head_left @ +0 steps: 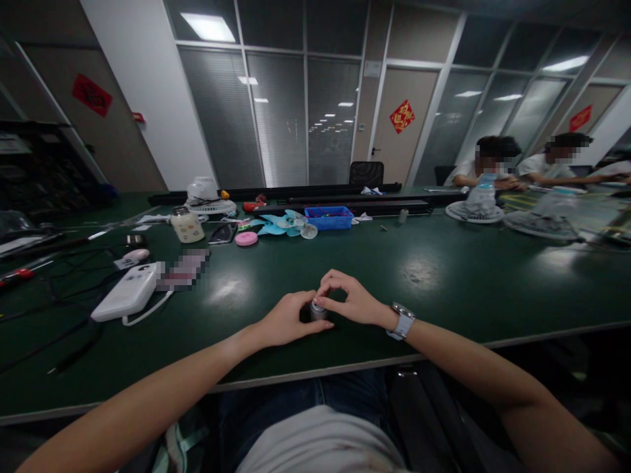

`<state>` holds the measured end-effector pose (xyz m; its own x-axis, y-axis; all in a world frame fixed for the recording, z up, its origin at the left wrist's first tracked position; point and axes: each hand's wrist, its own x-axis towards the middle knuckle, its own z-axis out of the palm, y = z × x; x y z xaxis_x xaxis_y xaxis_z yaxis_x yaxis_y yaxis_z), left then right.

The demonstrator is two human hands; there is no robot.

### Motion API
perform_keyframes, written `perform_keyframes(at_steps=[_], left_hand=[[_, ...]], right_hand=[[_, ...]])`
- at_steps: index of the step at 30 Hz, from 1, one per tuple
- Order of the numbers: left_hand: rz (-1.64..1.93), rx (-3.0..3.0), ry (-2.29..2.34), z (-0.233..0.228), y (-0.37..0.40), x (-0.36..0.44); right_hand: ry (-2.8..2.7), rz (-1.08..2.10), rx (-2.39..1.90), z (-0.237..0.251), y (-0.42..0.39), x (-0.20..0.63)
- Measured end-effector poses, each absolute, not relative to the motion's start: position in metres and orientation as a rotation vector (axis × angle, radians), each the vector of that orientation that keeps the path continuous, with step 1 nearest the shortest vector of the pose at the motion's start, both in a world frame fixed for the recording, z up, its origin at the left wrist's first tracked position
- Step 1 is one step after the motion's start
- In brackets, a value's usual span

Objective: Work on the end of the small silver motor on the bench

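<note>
Two bare forearms reach over the near edge of a dark green worktable (444,276), where a seated person's left hand (286,322) and right hand (348,299) meet around a small silver cylindrical part (318,310) standing on the tabletop close to that edge. Left-hand fingers are curled against the part's left side, gripping it, while the right thumb and forefinger pinch its top from above; the part's exact make is too small to tell. A pale-strapped wristwatch (403,320) sits on the right wrist, just right of the part. Well to the left of the part lies a white power bank (125,293) with a looped white cable, and beyond that a tangle of black cables (59,276). Farther back from the part, toward the table's middle, are a round pink disc (246,238), a light blue fan blade (280,225), a blue plastic tray (328,217) and a cream jar (187,225) with a lid; a white fan guard (211,205) rests behind the jar. Far to the right of the part, two other people (522,167) sit at the table's far end beside more white fan guards (474,211), their hands on their own work, well apart from the silver part.
</note>
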<state>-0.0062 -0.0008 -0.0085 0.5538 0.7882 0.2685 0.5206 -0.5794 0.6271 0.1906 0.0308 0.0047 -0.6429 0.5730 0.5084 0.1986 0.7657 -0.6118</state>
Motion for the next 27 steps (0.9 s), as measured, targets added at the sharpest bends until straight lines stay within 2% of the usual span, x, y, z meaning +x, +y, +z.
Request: perform_keyframes(at_steps=[27], left_hand=[[0.736, 2.32, 1.055, -0.0082, -0.0018, -0.0065]], right_hand=[[-2.256, 0.666, -0.509, 0.0041, 0.0334, 0.194]])
